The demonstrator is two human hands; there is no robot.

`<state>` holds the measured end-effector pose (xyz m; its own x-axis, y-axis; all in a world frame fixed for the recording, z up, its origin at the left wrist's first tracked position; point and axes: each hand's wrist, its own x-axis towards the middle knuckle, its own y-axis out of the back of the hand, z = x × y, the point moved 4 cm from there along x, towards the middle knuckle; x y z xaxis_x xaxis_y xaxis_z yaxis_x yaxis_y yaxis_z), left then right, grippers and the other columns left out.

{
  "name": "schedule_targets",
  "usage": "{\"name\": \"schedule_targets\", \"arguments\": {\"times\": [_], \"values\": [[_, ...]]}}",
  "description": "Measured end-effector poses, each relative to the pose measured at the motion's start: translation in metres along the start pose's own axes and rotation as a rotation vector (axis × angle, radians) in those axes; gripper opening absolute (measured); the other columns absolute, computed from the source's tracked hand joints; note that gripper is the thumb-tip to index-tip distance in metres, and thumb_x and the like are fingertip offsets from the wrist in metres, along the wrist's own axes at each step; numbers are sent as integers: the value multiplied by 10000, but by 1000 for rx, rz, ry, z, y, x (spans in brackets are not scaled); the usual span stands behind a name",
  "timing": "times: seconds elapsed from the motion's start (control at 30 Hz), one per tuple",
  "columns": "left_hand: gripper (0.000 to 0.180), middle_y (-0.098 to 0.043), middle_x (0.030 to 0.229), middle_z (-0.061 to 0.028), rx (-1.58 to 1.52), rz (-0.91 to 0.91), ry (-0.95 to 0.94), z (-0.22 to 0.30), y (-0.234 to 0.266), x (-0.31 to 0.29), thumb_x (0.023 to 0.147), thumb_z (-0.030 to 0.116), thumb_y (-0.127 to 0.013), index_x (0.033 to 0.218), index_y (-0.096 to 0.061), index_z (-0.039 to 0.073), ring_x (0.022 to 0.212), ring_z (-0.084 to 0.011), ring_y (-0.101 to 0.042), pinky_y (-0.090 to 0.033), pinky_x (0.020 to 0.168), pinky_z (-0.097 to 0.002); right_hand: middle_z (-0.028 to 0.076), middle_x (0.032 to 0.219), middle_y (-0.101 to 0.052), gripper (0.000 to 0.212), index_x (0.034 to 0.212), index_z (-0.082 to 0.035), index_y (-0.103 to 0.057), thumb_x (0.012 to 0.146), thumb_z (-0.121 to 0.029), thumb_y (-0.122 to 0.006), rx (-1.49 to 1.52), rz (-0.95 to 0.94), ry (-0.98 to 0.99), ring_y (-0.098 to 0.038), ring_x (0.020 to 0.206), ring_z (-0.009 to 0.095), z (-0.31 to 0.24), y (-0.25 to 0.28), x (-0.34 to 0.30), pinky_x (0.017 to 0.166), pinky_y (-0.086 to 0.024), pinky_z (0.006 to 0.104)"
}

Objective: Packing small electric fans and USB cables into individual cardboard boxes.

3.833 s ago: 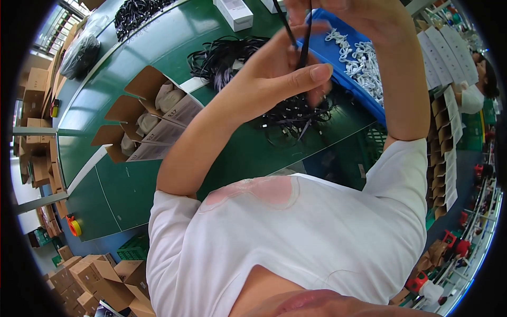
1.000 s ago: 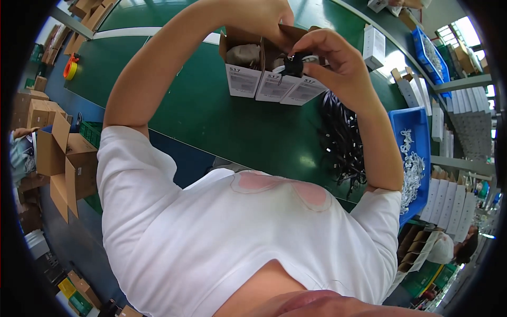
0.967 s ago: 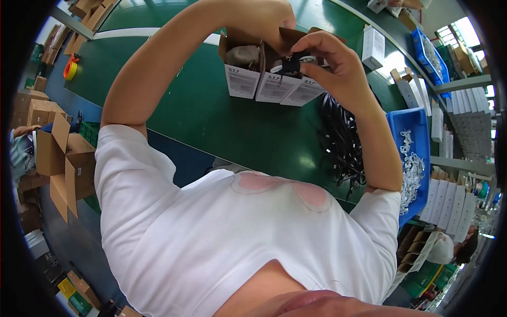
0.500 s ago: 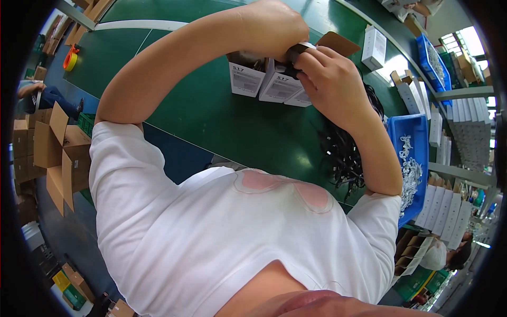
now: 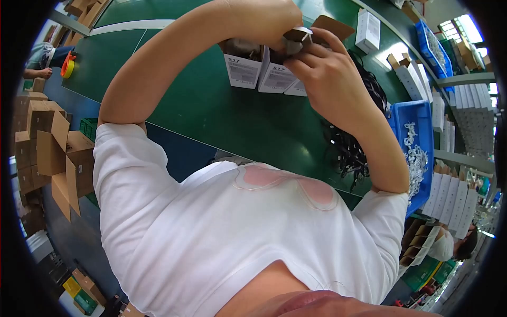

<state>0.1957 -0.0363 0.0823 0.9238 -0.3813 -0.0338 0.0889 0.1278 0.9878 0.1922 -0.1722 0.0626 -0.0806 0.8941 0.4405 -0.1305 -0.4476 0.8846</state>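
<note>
Over a row of open white cartons, my two hands meet close together. My right hand is closed, its thumb and fingers pinching a small dark grey-brown piece with a shiny pale edge; I cannot make out its kind. Bent sharply at the wrist, my left hand curls down beside that piece. Most of its fingers are hidden, and so is whatever they grip. A brown cardboard flap stands up just behind my right hand. Dark contents show a little inside the nearest carton.
Black cables lie heaped beside my right forearm on the green table. Farther right, a blue bin holds white cables. One white box stands at the back. An orange-and-yellow tape roll sits at the left edge; open cardboard boxes stand beyond.
The dark piece has tilted, showing more of its face and pale edge. My right hand has shifted slightly left around it. The whole view has moved a little.
</note>
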Motion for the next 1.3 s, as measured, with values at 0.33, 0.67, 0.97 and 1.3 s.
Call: {"name": "schedule_targets", "arguments": {"times": [0.33, 0.67, 0.97, 1.3], "values": [[193, -706, 769, -138, -106, 5, -61, -3, -7, -1, 834, 222, -676, 822, -728, 36, 667, -356, -640, -525, 652, -388, 147, 872, -655, 104, 982, -12, -542, 911, -84, -569, 262, -141, -161, -627, 811, 401, 11, -14, -6, 1033, -440, 441], [263, -678, 937, 37, 444, 1000, -40, 52, -3, -67, 834, 247, -764, 1069, -705, 145, 721, -133, -580, -449, 653, -273, 51, 826, -683, 65, 879, -43, -671, 826, -14, -647, 463, 429, -434, -618, 782, 225, 15, 47, -84, 768, -503, 313], [265, -657, 887, -5, -162, 294, 64, 121, -199, 22, 860, 119, -703, 1122, -664, 115, 661, -189, -610, -483, 596, -294, 59, 1011, -671, 217, 1033, -30, -659, 820, 8, -664, 483, -278, -897, -612, 844, 212, -4, -20, -239, 755, -492, 290], [354, -597, 813, -9, -564, 430, 96, 122, -143, 7, 887, 79, -697, 1225, -598, 116, 627, -140, -541, -441, 580, -252, 74, 1073, -674, 338, 1114, -32, -651, 782, 16, -690, 636, 147, -933, -623, 934, 228, -2, -25, -215, 812, -507, 297]]}}
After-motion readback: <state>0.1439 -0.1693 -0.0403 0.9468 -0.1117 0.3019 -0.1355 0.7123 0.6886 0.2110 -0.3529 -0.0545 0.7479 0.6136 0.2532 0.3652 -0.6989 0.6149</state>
